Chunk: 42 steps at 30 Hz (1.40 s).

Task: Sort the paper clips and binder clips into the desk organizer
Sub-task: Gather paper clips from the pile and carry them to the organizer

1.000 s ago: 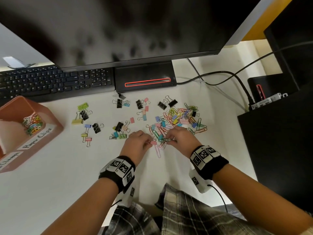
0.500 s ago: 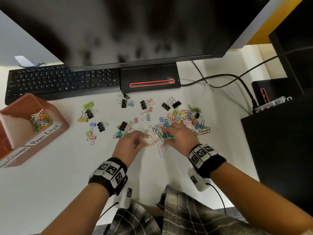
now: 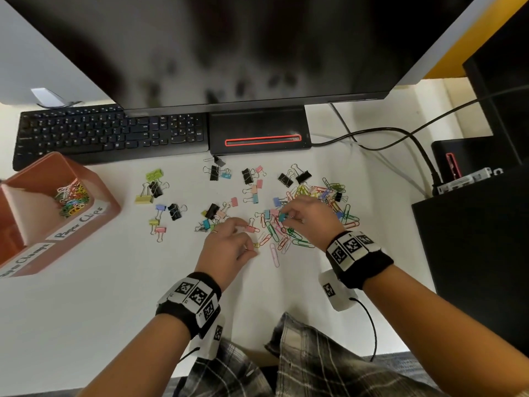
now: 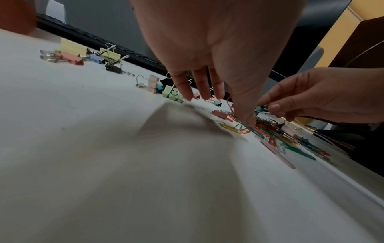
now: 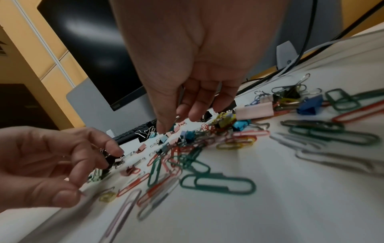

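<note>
Paper clips (image 3: 289,239), thin loops of coated wire in green, red, pink and yellow, lie tangled with small folded-metal binder clips (image 3: 252,193) on our smooth white desk (image 3: 114,310), in front of the black monitor base (image 3: 259,130) with its red slot; the thickest heap sits to the right of that base's front edge, while black, pastel pink, blue and yellow binder clips with looped wire handles scatter leftward from it, toward the desk organizer (image 3: 94,222); that organizer is a terracotta-coloured box of smooth plastic, well to the left of the monitor base, just in front of the flat black keyboard (image 3: 108,133); one compartment, with a handwritten label reading "Paper Clips", already holds a bundle of coloured clips; the compartment beside it carries a second label we cannot fully read.

Our left hand (image 3: 229,247) hovers at the near left edge of the heap, fingers curled with thumb and forefinger closed together; in the right wrist view a thin piece of wire shows at the thumb tip, but we cannot tell what it is; our right hand (image 3: 309,216) reaches into the heap with fingers bent downward, fingertips (image 5: 164,129) close on a small teal binder clip (image 3: 282,216), and whether they actually pinch it we cannot tell; blurred green paper clips lie flat nearest that wrist.
</note>
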Each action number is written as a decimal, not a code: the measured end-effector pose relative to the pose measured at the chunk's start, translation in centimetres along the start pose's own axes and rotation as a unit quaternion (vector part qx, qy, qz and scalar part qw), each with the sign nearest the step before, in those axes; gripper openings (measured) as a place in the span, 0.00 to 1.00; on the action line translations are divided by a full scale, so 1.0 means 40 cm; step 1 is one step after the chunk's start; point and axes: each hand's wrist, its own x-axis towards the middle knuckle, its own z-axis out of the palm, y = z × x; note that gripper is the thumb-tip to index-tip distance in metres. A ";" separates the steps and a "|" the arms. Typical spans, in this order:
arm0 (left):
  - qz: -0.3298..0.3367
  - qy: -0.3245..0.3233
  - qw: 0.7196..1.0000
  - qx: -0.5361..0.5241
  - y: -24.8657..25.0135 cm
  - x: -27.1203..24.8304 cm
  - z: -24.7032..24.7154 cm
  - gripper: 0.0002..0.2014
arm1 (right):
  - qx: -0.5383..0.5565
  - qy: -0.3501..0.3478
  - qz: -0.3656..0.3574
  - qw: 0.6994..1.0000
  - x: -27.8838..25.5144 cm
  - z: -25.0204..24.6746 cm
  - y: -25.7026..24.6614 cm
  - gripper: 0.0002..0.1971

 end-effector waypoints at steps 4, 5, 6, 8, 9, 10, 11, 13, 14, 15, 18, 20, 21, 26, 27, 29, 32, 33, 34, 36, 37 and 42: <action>-0.041 0.010 0.998 -0.044 0.012 0.054 -0.009 0.06 | 0.025 0.026 0.020 0.999 0.059 -0.021 -0.031 0.11; -0.052 0.006 0.998 -0.045 0.016 0.069 -0.013 0.06 | 0.026 0.035 0.024 0.999 0.072 -0.022 -0.038 0.12; -0.060 -0.004 0.997 -0.040 0.019 0.083 -0.015 0.05 | 0.025 0.043 0.030 0.998 0.078 -0.021 -0.040 0.14; -0.070 -0.033 0.997 -0.023 0.024 0.102 -0.019 0.05 | 0.020 0.054 0.042 0.997 0.069 -0.013 -0.042 0.16; -0.073 -0.042 0.996 -0.016 0.026 0.106 -0.019 0.05 | 0.010 0.049 0.043 0.998 0.055 -0.007 -0.039 0.17; -0.077 -0.046 0.996 -0.014 0.026 0.108 -0.018 0.05 | 0.001 0.037 0.041 0.998 0.034 0.000 -0.035 0.17; -0.081 -0.048 0.995 -0.015 0.025 0.109 -0.017 0.05 | -0.007 0.020 0.039 0.999 0.009 0.007 -0.028 0.18; -0.092 -0.046 0.994 -0.025 0.021 0.107 -0.015 0.06 | -0.025 -0.006 0.035 0.999 -0.044 0.024 -0.007 0.22; -0.094 -0.040 0.994 -0.033 0.019 0.105 -0.016 0.08 | -0.034 -0.013 0.037 0.999 -0.069 0.031 0.006 0.23; -0.095 -0.028 0.994 -0.042 0.015 0.103 -0.019 0.08 | -0.039 -0.017 0.040 0.998 -0.090 0.038 0.022 0.25; -0.107 0.025 0.993 -0.046 0.002 0.093 -0.040 0.07 | -0.037 -0.027 0.058 0.997 -0.127 0.051 0.058 0.28; -0.109 0.050 0.992 -0.039 -0.010 0.085 -0.058 0.05 | -0.021 -0.027 0.071 0.997 -0.129 0.056 0.068 0.27; -0.111 0.057 0.992 -0.030 -0.019 0.080 -0.066 0.05 | -0.010 -0.027 0.076 0.997 -0.123 0.058 0.065 0.25; -0.097 0.058 0.994 -0.010 -0.032 0.059 -0.080 0.07 | 0.021 -0.017 0.032 0.999 -0.067 0.069 0.033 0.16; -0.094 0.057 0.994 -0.011 -0.031 0.056 -0.080 0.07 | 0.018 -0.021 0.022 0.999 -0.057 0.067 0.028 0.16; -0.090 0.061 0.994 -0.016 -0.034 0.051 -0.077 0.07 | 0.003 -0.025 0.006 1.000 -0.044 0.059 0.024 0.17; -0.090 0.075 0.993 -0.015 -0.040 0.046 -0.077 0.08 | -0.031 -0.036 -0.010 0.999 -0.038 0.047 0.021 0.24; -0.089 0.073 0.993 -0.008 -0.039 0.044 -0.077 0.09 | -0.041 -0.048 -0.012 0.998 -0.038 0.044 0.020 0.27; -0.083 0.065 0.994 -0.004 -0.031 0.040 -0.077 0.10 | -0.051 -0.062 -0.013 0.997 -0.041 0.042 0.018 0.30; -0.051 0.030 0.998 -0.003 -0.006 0.029 -0.067 0.12 | -0.070 -0.088 -0.012 0.994 -0.050 0.045 0.016 0.35; -0.032 0.011 0.999 0.002 0.007 0.022 -0.057 0.15 | -0.079 -0.095 -0.012 0.992 -0.056 0.048 0.014 0.37; -0.054 -0.062 0.996 0.034 0.032 0.013 0.015 0.35 | -0.086 -0.088 -0.014 0.992 -0.075 0.076 0.014 0.37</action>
